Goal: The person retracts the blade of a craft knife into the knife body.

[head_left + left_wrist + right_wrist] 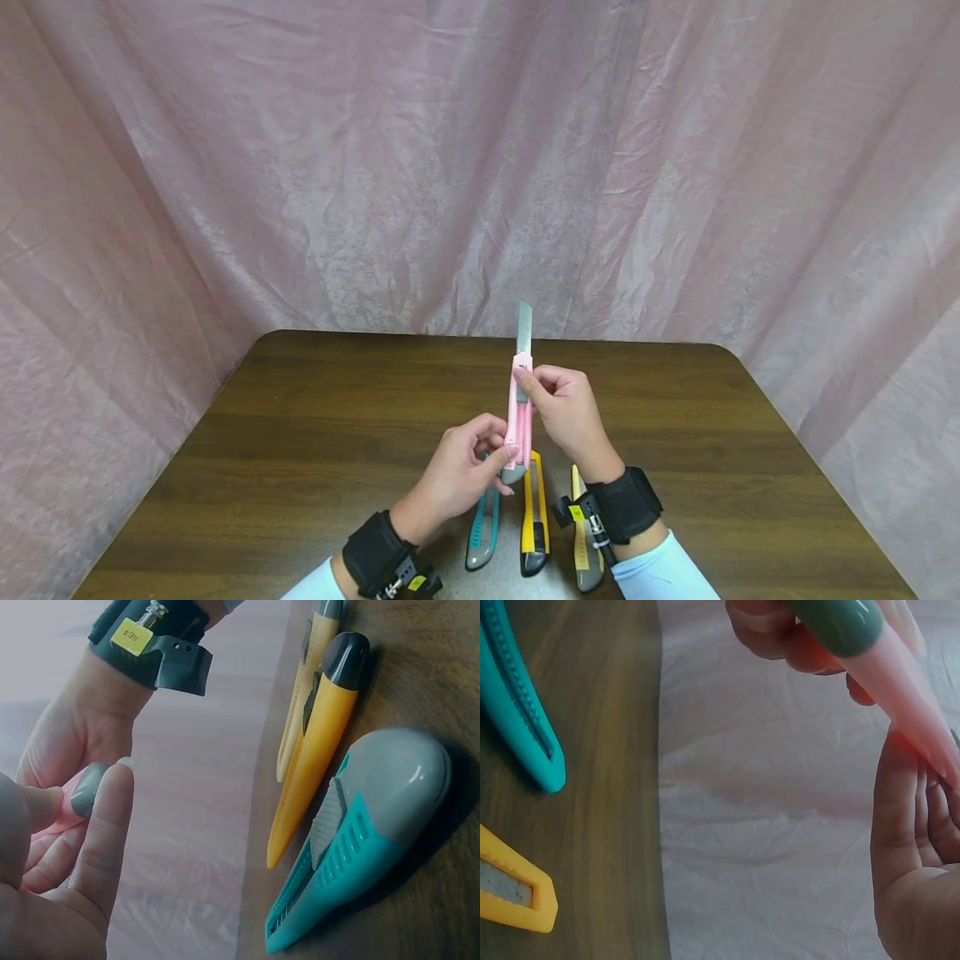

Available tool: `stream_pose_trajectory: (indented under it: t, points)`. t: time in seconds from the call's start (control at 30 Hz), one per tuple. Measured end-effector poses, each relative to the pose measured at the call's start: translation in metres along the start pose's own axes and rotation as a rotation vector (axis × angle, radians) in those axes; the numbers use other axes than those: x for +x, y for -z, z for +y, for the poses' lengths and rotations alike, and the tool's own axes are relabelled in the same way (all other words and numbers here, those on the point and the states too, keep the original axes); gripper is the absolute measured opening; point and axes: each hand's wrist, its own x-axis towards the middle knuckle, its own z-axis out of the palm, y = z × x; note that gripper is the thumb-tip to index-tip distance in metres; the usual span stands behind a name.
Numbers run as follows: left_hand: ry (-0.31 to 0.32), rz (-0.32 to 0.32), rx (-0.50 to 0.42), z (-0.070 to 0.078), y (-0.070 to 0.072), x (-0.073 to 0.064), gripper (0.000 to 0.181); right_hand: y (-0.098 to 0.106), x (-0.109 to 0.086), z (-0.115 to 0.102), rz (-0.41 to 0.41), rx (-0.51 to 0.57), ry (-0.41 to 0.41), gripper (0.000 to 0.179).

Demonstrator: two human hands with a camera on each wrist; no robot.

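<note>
A pink utility knife [519, 429] with a grey end is held up above the table, its blade [524, 327] extended and pointing away from me. My left hand [459, 462] pinches the lower part of its handle between thumb and fingers. Higher up, my right hand [573, 417] grips the handle from the right, with the thumb on its face by the slider, just below the blade. In the left wrist view the grey end [88, 791] shows between the fingers. The right wrist view has the pink handle [900, 690] running between both hands.
On the wooden table [337, 400] below lie a teal utility knife [483, 533], a yellow one with a black end [535, 542] and a pale yellow one with a grey end [588, 567], partly behind my right wrist strap [625, 504]. A pink curtain [375, 167] hangs beyond the table's far edge.
</note>
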Motion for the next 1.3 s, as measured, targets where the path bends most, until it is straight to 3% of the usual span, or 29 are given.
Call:
stream_pose_trajectory:
  t: [0.07, 0.2, 0.33, 0.5, 0.73, 0.83, 1.07, 1.3]
  points:
    - [0.001, 0.001, -0.002, -0.002, 0.0, 0.0, 0.016, 0.0, 0.0, -0.005, -0.01, -0.006, -0.004, 0.023]
    - [-0.004, 0.001, -0.002, 0.015, -0.001, -0.002, 0.015, -0.001, -0.002, -0.019, -0.028, -0.017, -0.012, 0.019]
    - [-0.007, -0.001, -0.001, 0.019, -0.001, -0.003, 0.015, 0.0, 0.0, -0.008, -0.039, -0.035, -0.051, 0.023]
    - [-0.013, -0.003, -0.002, 0.019, 0.0, -0.003, 0.014, 0.002, 0.002, 0.011, -0.072, -0.057, -0.1, 0.03]
    - [-0.007, 0.009, 0.009, 0.017, 0.0, -0.002, 0.013, 0.002, 0.003, 0.016, -0.081, -0.034, -0.04, 0.028]
    - [-0.004, 0.005, 0.006, 0.017, -0.001, -0.002, 0.013, 0.002, 0.002, 0.013, -0.082, -0.024, -0.038, 0.024]
    - [0.006, 0.002, 0.019, 0.018, -0.001, -0.002, 0.014, 0.002, -0.001, -0.016, -0.103, -0.022, -0.037, 0.017]
    - [0.006, 0.007, 0.022, 0.012, -0.001, -0.002, 0.014, 0.005, 0.002, 0.009, -0.136, -0.06, -0.114, 0.027]
